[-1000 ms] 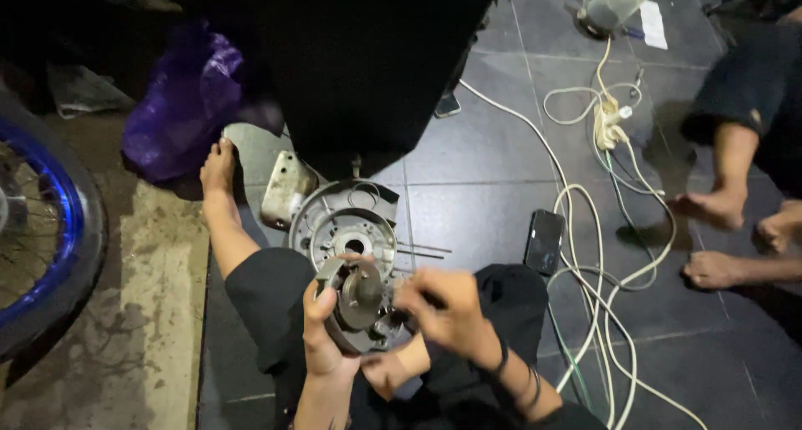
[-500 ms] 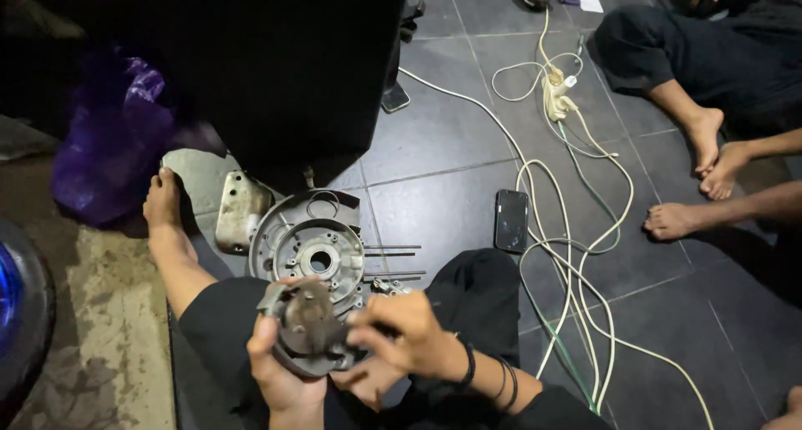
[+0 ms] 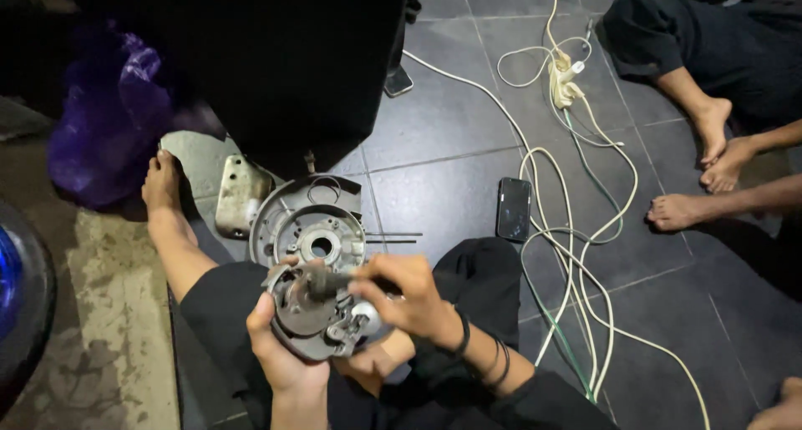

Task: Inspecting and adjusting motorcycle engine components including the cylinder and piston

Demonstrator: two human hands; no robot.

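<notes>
The left hand [image 3: 280,355] still cups the round metal assembly [image 3: 317,313] over the lap, fingers wrapped under its rim. The right hand [image 3: 405,300], closed on a dark-handled tool [image 3: 322,281], has brought its tip onto the assembly's centre; a larger round housing [image 3: 309,225] lies on the floor just beyond.

You sit on dark grey floor tiles [image 3: 451,158]; left of them lies worn concrete [image 3: 117,313], dim light falling beside a black cabinet [image 3: 284,54].
</notes>
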